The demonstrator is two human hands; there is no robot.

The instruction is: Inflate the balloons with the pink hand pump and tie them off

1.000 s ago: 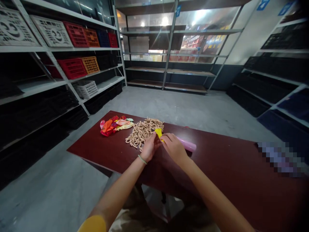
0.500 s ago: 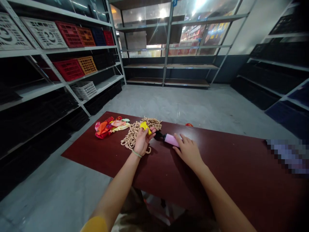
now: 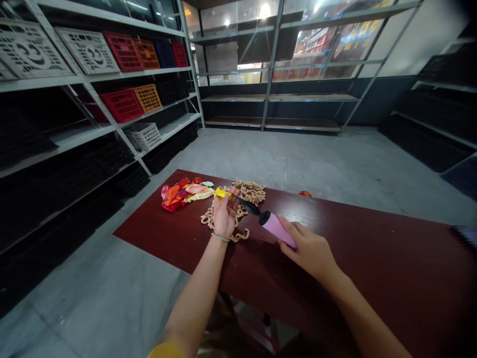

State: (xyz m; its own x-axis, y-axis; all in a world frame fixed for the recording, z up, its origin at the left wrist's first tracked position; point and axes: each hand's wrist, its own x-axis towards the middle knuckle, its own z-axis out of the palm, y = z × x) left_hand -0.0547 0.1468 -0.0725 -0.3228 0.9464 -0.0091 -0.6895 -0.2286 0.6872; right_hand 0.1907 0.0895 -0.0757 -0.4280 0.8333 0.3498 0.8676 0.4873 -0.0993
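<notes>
My left hand [image 3: 225, 219] pinches a small yellow piece [image 3: 222, 194], perhaps a balloon, palm turned up. Pink-and-black hand pump [image 3: 278, 228] is in my right hand [image 3: 311, 251], tilted, its black nozzle pointing toward the yellow piece; whether they touch is unclear. Beneath and behind my left hand lies a pile of beige curled pieces [image 3: 250, 192]. To its left rests a heap of crumpled red, orange, pink and pale yellow items [image 3: 179, 195].
The dark red table [image 3: 156, 233] spans the view. A small red item [image 3: 305, 193] sits at its far edge, and a pixelated object [image 3: 465, 235] at the right. Shelves with crates [image 3: 122, 104] stand left; a metal rack [image 3: 301, 98] stands behind.
The pump has been lifted off the table and tilted, with my right hand now wrapped round it. My left hand has turned the yellow piece toward the nozzle. The view has shifted slightly.
</notes>
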